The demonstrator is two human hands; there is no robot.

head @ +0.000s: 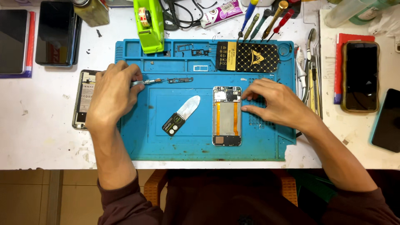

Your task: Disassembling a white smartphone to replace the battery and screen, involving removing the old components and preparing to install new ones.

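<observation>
My left hand [111, 96] covered most of the tweezers [139, 83] it gripped, so only the thin metal tip showed near the upper left of the blue rubber mat [200, 143]. My right hand [273, 102] lay open, its fingertips [246, 96] pressing the right edge of the opened phone [227, 116], whose small parts were hard to see.

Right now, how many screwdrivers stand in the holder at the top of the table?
5: blue, grey-green, dark grey, gold-tipped and red, side by side above the blue mat. Others may be hidden.
</observation>
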